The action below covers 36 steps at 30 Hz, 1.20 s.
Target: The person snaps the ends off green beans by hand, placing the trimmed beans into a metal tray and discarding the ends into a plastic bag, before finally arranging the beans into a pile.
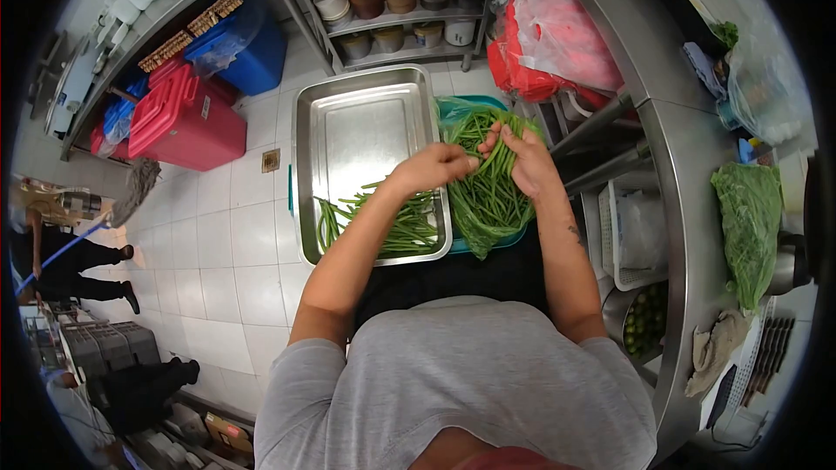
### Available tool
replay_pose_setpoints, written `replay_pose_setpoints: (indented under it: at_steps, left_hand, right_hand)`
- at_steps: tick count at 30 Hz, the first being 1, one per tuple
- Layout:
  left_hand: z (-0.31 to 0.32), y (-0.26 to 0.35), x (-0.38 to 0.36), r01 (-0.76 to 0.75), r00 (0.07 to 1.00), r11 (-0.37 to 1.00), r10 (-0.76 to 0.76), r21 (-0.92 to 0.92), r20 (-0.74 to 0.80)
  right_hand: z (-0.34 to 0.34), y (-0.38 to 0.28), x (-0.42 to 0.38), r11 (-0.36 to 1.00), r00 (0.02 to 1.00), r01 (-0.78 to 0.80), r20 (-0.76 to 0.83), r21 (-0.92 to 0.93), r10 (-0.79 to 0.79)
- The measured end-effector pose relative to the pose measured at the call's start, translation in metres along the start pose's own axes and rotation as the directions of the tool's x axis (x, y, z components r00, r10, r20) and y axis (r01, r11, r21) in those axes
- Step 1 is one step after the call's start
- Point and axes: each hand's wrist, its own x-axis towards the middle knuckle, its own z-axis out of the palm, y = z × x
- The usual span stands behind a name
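Several green beans are gripped in my right hand (527,165), above a bunched green plastic bag (477,233) full of more green beans (492,196). My left hand (433,167) is closed in a pinch beside them, its fingertips at the bean ends; whether a piece sits between them is too small to make out. The bag rests in a teal container (461,245), mostly hidden under it. To the left is a deep metal tray (366,126) with loose green beans (409,231) lying at its near end, partly behind my left forearm.
A steel counter (688,174) runs along my right, bearing a bag of leafy greens (749,226). Shelves (405,13) with tubs stand ahead. Red (187,117) and blue (248,43) bins line the left. Two people are at far left, one near a mop (135,191) on the tiled floor.
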Motion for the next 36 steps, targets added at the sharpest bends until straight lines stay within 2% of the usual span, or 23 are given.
replay_pose_setpoints:
  at_steps: [2, 3, 6, 7, 9, 11, 13, 14, 15, 16, 17, 20, 23, 26, 30, 33, 35, 36]
  left_hand:
    - [0.011, -0.002, 0.000, -0.034, 0.996, 0.999, 0.037, -0.039, 0.086]
    - [0.014, -0.002, 0.001, -0.026, 0.998, 0.996, 0.030, -0.081, 0.049]
    - [0.020, -0.017, 0.014, -0.038, 0.981, 0.997, 0.025, -0.064, -0.190]
    - [0.017, -0.026, 0.022, -0.030, 0.970, 0.950, -0.047, -0.311, -0.237]
    - [0.011, -0.033, 0.032, -0.054, 0.938, 0.678, -0.217, -0.733, -0.270]
    - [0.010, -0.032, 0.031, -0.101, 0.912, 0.751, -0.193, -0.652, -0.363]
    - [0.017, -0.017, 0.026, -0.126, 0.904, 0.852, -0.113, -0.509, -0.413]
    - [0.020, -0.024, 0.027, -0.164, 0.872, 0.959, 0.030, -0.233, -0.488]
    - [0.022, -0.024, 0.026, -0.184, 0.834, 0.981, 0.190, 0.064, -0.519]
    - [0.023, -0.024, 0.025, -0.182, 0.790, 0.916, 0.353, 0.357, -0.501]
    - [0.024, -0.026, 0.021, -0.158, 0.777, 0.887, 0.383, 0.434, -0.500]
    - [0.032, -0.009, 0.008, -0.262, 0.750, 0.882, 0.442, 0.392, -0.492]
    - [0.042, 0.009, -0.001, -0.344, 0.714, 0.744, 0.603, 0.573, -0.355]
    - [0.049, 0.006, 0.008, -0.326, 0.643, 0.601, 0.707, 0.730, -0.295]
    - [0.053, -0.005, 0.024, -0.250, 0.608, 0.677, 0.666, 0.692, -0.432]
    - [0.058, -0.014, 0.040, -0.151, 0.653, 0.850, 0.470, 0.505, -0.594]
    - [0.049, -0.021, 0.051, -0.086, 0.698, 0.955, 0.261, 0.283, -0.667]
    - [0.045, -0.024, 0.055, -0.047, 0.714, 0.986, 0.147, 0.162, -0.685]
  right_hand:
    - [0.001, -0.002, 0.002, 0.998, 0.999, 0.042, -0.007, -0.056, -0.042]
    - [0.002, -0.001, 0.002, 0.997, 0.998, 0.067, 0.003, -0.026, -0.067]
    - [0.007, 0.004, 0.002, 0.982, 0.983, 0.181, 0.009, 0.045, -0.182]
    - [0.011, 0.005, 0.000, 0.969, 0.970, 0.242, -0.003, 0.059, -0.242]
    - [0.019, 0.006, -0.001, 0.941, 0.948, 0.317, -0.039, 0.114, -0.315]
    - [0.025, 0.003, -0.002, 0.914, 0.934, 0.356, -0.093, 0.196, -0.344]
    - [0.021, 0.002, 0.001, 0.928, 0.945, 0.312, -0.168, 0.203, -0.281]
    - [0.020, 0.001, 0.002, 0.934, 0.947, 0.290, -0.203, 0.209, -0.249]
    - [0.017, 0.004, 0.002, 0.934, 0.945, 0.287, -0.220, 0.214, -0.240]
    - [0.014, 0.007, 0.004, 0.934, 0.944, 0.284, -0.235, 0.218, -0.233]
    - [0.012, 0.009, 0.006, 0.933, 0.942, 0.282, -0.250, 0.223, -0.224]
    - [0.013, 0.013, 0.006, 0.946, 0.924, 0.264, -0.331, 0.188, -0.192]
    - [0.012, 0.017, 0.008, 0.952, 0.916, 0.283, -0.325, 0.113, -0.234]
    - [0.021, 0.015, 0.008, 0.948, 0.903, 0.309, -0.337, 0.081, -0.266]
    - [0.036, 0.014, 0.003, 0.923, 0.863, 0.385, -0.351, -0.012, -0.365]
    - [0.041, 0.024, 0.002, 0.895, 0.829, 0.443, -0.353, -0.056, -0.433]
    - [0.046, 0.027, -0.002, 0.880, 0.809, 0.467, -0.359, -0.085, -0.465]
    - [0.047, 0.024, -0.003, 0.885, 0.821, 0.466, -0.363, -0.018, -0.440]
